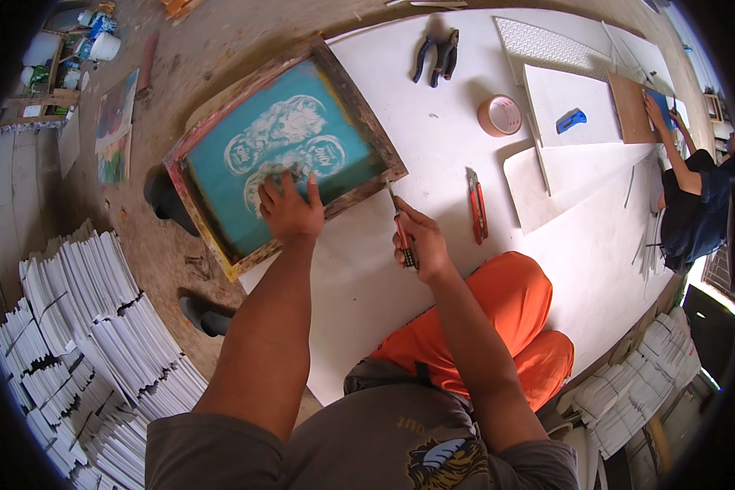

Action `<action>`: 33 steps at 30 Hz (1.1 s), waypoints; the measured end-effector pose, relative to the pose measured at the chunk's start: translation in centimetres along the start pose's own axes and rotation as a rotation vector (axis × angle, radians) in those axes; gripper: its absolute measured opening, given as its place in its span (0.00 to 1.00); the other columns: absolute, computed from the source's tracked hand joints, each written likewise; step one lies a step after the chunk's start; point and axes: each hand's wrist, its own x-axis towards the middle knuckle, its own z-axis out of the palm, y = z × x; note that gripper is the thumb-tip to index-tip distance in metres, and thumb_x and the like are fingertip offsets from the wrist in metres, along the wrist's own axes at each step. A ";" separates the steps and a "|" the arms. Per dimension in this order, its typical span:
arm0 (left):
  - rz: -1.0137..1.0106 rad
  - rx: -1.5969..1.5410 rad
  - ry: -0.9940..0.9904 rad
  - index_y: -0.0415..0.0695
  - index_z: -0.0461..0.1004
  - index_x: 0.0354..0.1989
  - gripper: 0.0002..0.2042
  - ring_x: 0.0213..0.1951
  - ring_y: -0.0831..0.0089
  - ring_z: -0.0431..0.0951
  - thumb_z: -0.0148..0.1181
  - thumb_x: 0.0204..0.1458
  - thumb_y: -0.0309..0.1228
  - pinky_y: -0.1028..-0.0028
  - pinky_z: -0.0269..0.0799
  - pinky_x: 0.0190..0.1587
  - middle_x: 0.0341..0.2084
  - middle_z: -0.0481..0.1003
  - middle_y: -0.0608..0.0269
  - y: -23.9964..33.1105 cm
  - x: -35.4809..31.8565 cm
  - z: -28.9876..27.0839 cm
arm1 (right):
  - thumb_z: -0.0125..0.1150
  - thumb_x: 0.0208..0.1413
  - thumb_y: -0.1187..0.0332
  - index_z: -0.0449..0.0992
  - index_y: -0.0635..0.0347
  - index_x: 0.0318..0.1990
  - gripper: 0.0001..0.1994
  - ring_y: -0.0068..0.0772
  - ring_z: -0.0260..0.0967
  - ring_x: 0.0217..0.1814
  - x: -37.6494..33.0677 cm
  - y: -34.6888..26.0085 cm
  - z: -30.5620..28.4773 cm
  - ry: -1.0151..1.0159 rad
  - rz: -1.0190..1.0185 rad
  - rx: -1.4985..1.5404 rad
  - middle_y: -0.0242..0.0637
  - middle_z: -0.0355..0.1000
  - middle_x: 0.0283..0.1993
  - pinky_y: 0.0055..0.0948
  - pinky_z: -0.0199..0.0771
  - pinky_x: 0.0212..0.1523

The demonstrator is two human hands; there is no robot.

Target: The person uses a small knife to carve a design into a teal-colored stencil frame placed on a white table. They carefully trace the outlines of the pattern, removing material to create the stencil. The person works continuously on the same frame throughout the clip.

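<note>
A screen-printing frame (366,121) with worn wooden sides and teal mesh lies at a slant on the white sheet. Pale printed shapes show on the mesh. My left hand (292,211) rests on the lower part of the mesh with its fingers spread. In my right hand (423,243) is a red-and-black utility knife (401,225), gripped by its handle. Its blade points away from me, up to the frame's right corner; whether it touches the wood is hard to tell. A second red utility knife (476,208) lies on the sheet to the right.
Black pliers (444,59), a tape roll (499,115) and a blue cutter (572,121) lie farther off, near several white boards (576,90). At far right another person (694,188) handles a brown board (631,110). Tied paper stacks (98,327) stand on the left; black slippers (204,314) beside the sheet.
</note>
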 end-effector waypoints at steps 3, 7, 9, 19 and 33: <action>0.011 0.015 0.013 0.47 0.65 0.69 0.33 0.73 0.37 0.54 0.44 0.68 0.60 0.38 0.54 0.70 0.70 0.59 0.41 -0.1 -0.2 0.5 | 0.55 0.72 0.63 0.74 0.48 0.69 0.20 0.39 0.71 0.23 -1.1 0.6 0.4 0.200 -0.333 -0.710 0.43 0.70 0.24 0.40 0.74 0.31; 0.004 0.052 0.008 0.49 0.63 0.69 0.33 0.73 0.39 0.54 0.42 0.68 0.62 0.39 0.56 0.70 0.70 0.57 0.42 -0.3 -0.1 0.5 | 0.55 0.71 0.62 0.75 0.49 0.67 0.19 0.43 0.72 0.27 -2.7 0.7 0.8 0.373 -0.431 -1.032 0.49 0.70 0.26 0.40 0.74 0.37; 0.007 0.070 0.008 0.50 0.62 0.69 0.33 0.73 0.40 0.54 0.41 0.68 0.62 0.39 0.57 0.69 0.70 0.57 0.43 -0.3 -0.2 0.6 | 0.55 0.71 0.63 0.75 0.47 0.67 0.19 0.48 0.74 0.29 -2.7 0.7 0.7 0.386 -0.400 -1.038 0.51 0.73 0.29 0.43 0.75 0.38; 0.023 0.059 0.053 0.48 0.64 0.68 0.32 0.72 0.40 0.56 0.45 0.68 0.61 0.39 0.58 0.68 0.68 0.60 0.42 -0.1 -0.2 0.6 | 0.53 0.71 0.59 0.69 0.39 0.71 0.22 0.61 0.80 0.37 -2.1 1.6 1.8 0.370 -0.491 -1.284 0.52 0.79 0.36 0.58 0.80 0.41; 0.085 0.068 0.089 0.46 0.64 0.68 0.33 0.69 0.37 0.58 0.43 0.68 0.61 0.38 0.59 0.66 0.67 0.60 0.39 -0.6 -0.3 1.0 | 0.48 0.70 0.63 0.62 0.44 0.75 0.26 0.60 0.81 0.45 -3.7 -2.4 4.9 0.317 -0.159 -1.465 0.55 0.78 0.46 0.56 0.81 0.47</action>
